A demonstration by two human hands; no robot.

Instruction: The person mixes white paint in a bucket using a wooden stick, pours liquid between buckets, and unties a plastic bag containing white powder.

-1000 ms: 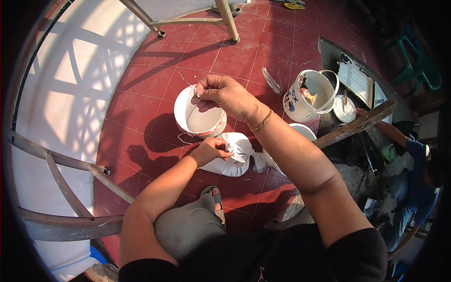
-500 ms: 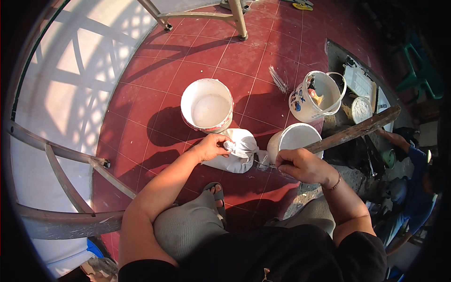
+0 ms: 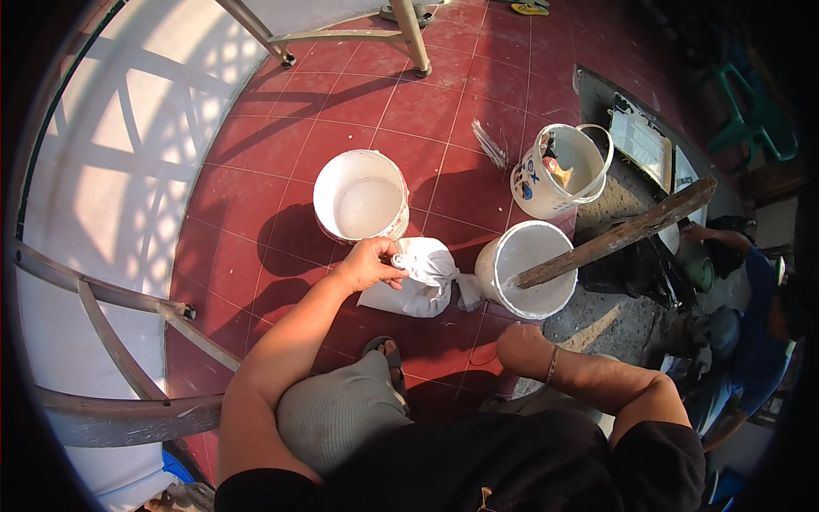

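White sack: lying on the red tiled floor, just left of a plank bucket, contents hidden from us.
Left hand: we're pinching the sack's gathered top, thumb and fingers narrow on the cloth!
Right hand: on our side of the plank bucket, fingers tucked from view; we can't tell its grip.
Plank bucket: by the tiles' right edge, white inside, wooden plank leaning in.
Red-marked bucket: beyond the sack, whitish down to its base.
Handled bucket: we spot something red and yellow inside.

Head-worn fisheye, close above hands, facing down toward tiled floor.
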